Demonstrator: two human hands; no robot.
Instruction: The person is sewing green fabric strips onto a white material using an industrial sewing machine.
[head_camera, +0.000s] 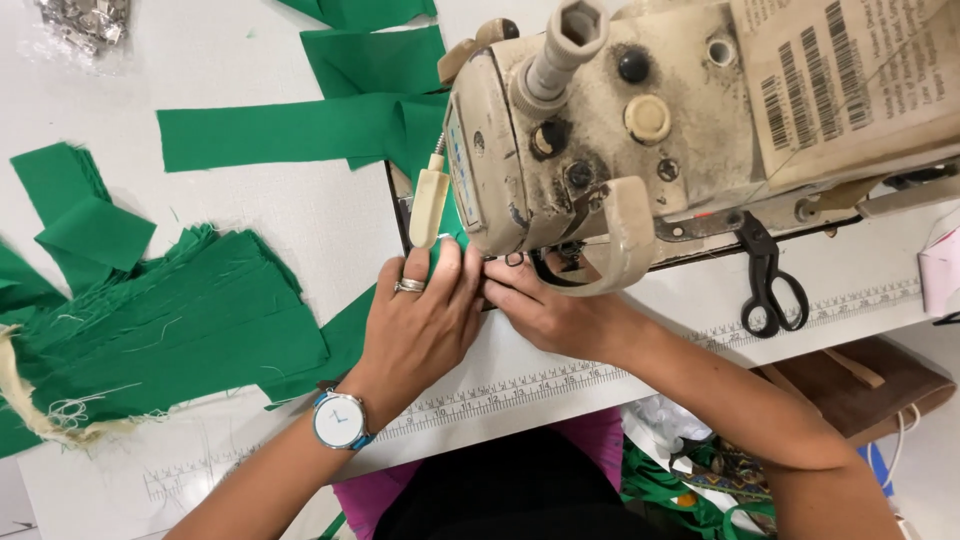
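Closest to the camera we had our two forearms reaching in over the near edge of the white table, left wrist wearing a white-faced watch with a blue strap. Our left hand lay flat with the fingers together, a ring on one finger, pressing down on a strip of green fabric right at the foot of the sewing machine. Our right hand was just beside it, fingertips nearly touching the left ones, tucked under the machine head. Couldn't tell whether it was pinching the fabric or only resting on it, since the machine hid the tips.

Container-wise, we only counted one: a clear plastic bag at the far left corner of the table, holding small shiny metal bits, too blurry to count.

As for the rest, one big stack of green cut pieces sat toward the left edge, with a smaller folded pile behind it and a few long green strips laid across near the far edge. One pair of black scissors lay to the right of the machine, well apart from our hands.
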